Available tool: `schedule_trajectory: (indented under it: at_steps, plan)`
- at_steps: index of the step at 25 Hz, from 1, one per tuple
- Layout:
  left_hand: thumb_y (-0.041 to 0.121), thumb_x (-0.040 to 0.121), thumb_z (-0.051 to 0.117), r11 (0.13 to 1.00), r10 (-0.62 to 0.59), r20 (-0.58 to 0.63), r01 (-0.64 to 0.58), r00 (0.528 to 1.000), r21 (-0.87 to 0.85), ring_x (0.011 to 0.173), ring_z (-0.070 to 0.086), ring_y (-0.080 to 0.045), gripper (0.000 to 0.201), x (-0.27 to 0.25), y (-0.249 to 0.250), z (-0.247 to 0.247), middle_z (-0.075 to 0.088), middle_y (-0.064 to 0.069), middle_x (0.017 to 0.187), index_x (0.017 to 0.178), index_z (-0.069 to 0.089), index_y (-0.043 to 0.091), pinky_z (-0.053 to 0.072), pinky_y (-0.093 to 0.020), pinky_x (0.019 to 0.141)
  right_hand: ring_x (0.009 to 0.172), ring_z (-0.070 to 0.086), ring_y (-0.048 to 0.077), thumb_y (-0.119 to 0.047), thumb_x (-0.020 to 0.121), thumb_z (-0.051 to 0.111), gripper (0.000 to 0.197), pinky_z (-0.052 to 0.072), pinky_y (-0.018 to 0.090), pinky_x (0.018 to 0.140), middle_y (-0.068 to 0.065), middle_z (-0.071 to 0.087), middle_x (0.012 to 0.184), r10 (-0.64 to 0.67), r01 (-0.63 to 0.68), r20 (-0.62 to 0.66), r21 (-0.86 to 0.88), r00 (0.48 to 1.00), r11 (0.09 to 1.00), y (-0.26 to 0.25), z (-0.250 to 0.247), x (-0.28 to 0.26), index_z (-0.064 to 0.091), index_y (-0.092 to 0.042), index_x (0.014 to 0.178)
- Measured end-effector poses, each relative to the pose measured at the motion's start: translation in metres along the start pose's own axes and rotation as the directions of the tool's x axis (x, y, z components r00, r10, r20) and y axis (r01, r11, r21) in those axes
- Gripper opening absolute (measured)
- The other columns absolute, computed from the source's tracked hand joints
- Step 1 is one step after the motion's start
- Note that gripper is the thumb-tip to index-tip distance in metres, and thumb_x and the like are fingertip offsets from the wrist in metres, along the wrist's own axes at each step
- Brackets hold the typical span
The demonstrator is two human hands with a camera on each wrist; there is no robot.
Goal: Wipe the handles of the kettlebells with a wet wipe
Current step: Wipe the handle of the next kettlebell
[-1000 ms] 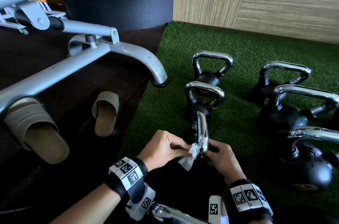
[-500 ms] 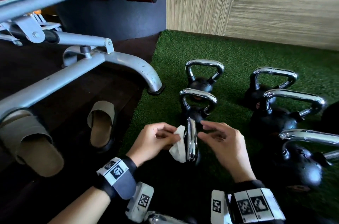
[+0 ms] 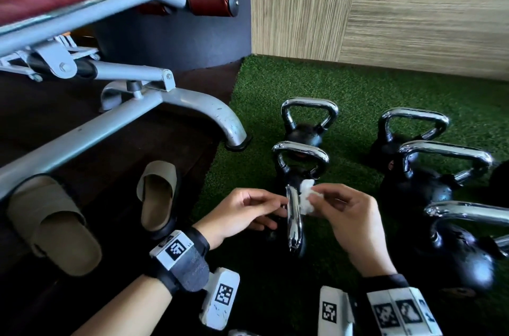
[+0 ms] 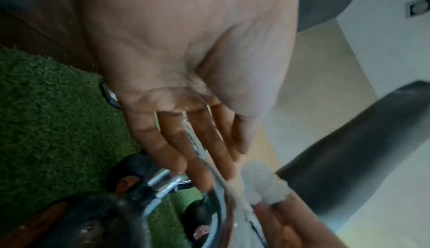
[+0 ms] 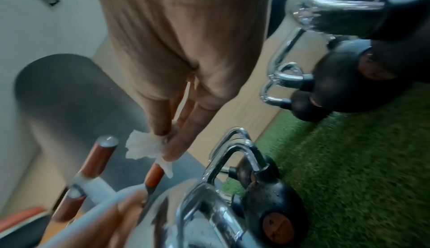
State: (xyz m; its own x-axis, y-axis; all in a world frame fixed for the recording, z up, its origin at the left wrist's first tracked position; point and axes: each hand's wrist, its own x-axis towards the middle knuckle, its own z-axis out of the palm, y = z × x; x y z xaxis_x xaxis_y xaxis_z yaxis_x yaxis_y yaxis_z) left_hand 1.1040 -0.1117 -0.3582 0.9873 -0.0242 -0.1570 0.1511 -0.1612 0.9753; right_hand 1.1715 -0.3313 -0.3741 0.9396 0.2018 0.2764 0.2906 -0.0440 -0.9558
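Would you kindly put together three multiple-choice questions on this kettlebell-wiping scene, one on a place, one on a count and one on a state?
1. Where is the wet wipe?
A. Draped over the slippers.
B. Pinched in the right hand, beside the nearest kettlebell handle.
C. In the left hand.

2. How many slippers lie on the dark floor?
A. One.
B. Four.
C. Two.

3. What state is the left hand in?
A. Open, holding nothing.
B. Gripping the slippers.
C. Pinching the wet wipe.

Answers: B, since the head view shows the right hand's fingertips pinching the wet wipe; C, since two beige slippers are in view; A, since the left wrist view shows straight, empty fingers.
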Motion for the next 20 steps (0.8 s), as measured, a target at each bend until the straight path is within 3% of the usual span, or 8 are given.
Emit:
schedule_trajectory:
  at_steps: [2, 4, 6, 7, 11, 14, 17, 20]
  plan:
    - [0.019, 0.086, 0.079, 0.969, -0.024, -0.049, 0.035, 0.998, 0.245, 0.116, 0.066, -0.014, 0.054, 0.011, -0.02, -0.003, 0.071, 0.004, 0.129, 0.133, 0.061, 0.037, 0.053, -0.038, 0.101, 0.07, 0.074, 0.018, 0.002, 0.084, 0.077, 0.011, 0.065, 0.032, 0.071, 0.004, 0.079, 0.076, 0.12, -0.107, -0.087, 0.145, 0.989, 0.984, 0.012, -0.01, 0.005, 0.078, -0.008, 0.087]
    - [0.029, 0.071, 0.091, 0.82, -0.137, 0.098, 0.057, 0.986, 0.569, 0.152, 0.027, -0.015, 0.117, 0.018, -0.041, 0.004, 0.03, 0.007, 0.163, 0.161, 0.017, 0.036, 0.03, -0.038, 0.123, 0.069, 0.073, 0.018, 0.004, 0.085, 0.076, 0.009, 0.066, 0.035, 0.073, 0.008, 0.078, 0.074, 0.201, -0.18, -0.122, 0.165, 0.972, 0.97, 0.027, -0.015, 0.006, 0.077, -0.004, 0.087]
    - [0.051, 0.058, 0.095, 0.732, -0.192, 0.227, -0.015, 0.955, 0.681, 0.153, -0.013, -0.012, 0.158, 0.023, -0.061, 0.026, -0.017, 0.012, 0.167, 0.156, -0.028, 0.032, 0.006, -0.038, 0.128, 0.073, 0.076, 0.026, 0.003, 0.084, 0.077, 0.009, 0.066, 0.035, 0.074, 0.011, 0.078, 0.075, 0.248, -0.231, -0.115, 0.142, 0.962, 0.962, 0.041, -0.013, 0.006, 0.078, -0.005, 0.087]
    - [0.062, 0.055, 0.092, 0.733, -0.13, 0.212, -0.05, 0.968, 0.679, 0.152, -0.019, -0.011, 0.162, 0.025, -0.069, 0.039, -0.026, 0.014, 0.165, 0.153, -0.034, 0.032, 0.003, -0.038, 0.128, 0.076, 0.077, 0.029, 0.002, 0.084, 0.079, 0.01, 0.065, 0.036, 0.075, 0.011, 0.079, 0.076, 0.263, -0.249, -0.112, 0.123, 0.958, 0.961, 0.047, -0.01, 0.007, 0.079, -0.008, 0.087]
    - [0.056, 0.065, 0.084, 0.795, 0.106, 0.007, -0.089, 0.994, 0.599, 0.152, 0.019, -0.01, 0.141, 0.035, -0.091, 0.058, 0.014, 0.012, 0.167, 0.161, -0.016, 0.027, 0.024, -0.033, 0.125, 0.074, 0.077, 0.026, -0.001, 0.083, 0.081, 0.008, 0.063, 0.038, 0.077, 0.011, 0.079, 0.078, 0.296, -0.283, -0.142, 0.102, 0.945, 0.954, 0.062, -0.004, 0.015, 0.079, -0.008, 0.087]
    - [0.025, 0.066, 0.092, 0.863, 0.197, 0.156, -0.247, 0.968, 0.442, 0.137, 0.046, -0.006, 0.123, 0.041, -0.087, 0.035, 0.047, 0.021, 0.143, 0.159, 0.012, 0.03, 0.038, -0.029, 0.116, 0.075, 0.077, 0.023, -0.003, 0.08, 0.084, 0.015, 0.065, 0.035, 0.073, 0.011, 0.079, 0.082, 0.348, -0.335, -0.133, 0.111, 0.928, 0.936, 0.076, 0.004, 0.02, 0.077, -0.009, 0.092]
    - [0.008, 0.069, 0.091, 0.843, 0.254, 0.282, -0.355, 0.925, 0.404, 0.133, 0.03, 0.026, 0.11, 0.04, -0.076, 0.024, 0.032, 0.03, 0.143, 0.143, 0.017, 0.042, 0.026, -0.006, 0.112, 0.079, 0.078, 0.016, -0.017, 0.077, 0.088, 0.023, 0.064, 0.04, 0.079, 0.0, 0.081, 0.085, 0.353, -0.359, -0.098, -0.06, 0.931, 0.931, 0.093, 0.018, 0.017, 0.081, -0.02, 0.099]
    - [0.003, 0.069, 0.09, 0.807, 0.295, 0.313, -0.411, 0.903, 0.424, 0.127, 0.022, 0.036, 0.109, 0.038, -0.066, 0.027, 0.027, 0.04, 0.141, 0.135, 0.022, 0.057, 0.02, 0.003, 0.107, 0.074, 0.074, 0.007, -0.018, 0.081, 0.084, 0.014, 0.062, 0.032, 0.078, -0.009, 0.076, 0.075, 0.351, -0.374, -0.149, -0.165, 0.924, 0.913, 0.089, 0.023, 0.016, 0.083, -0.02, 0.096]
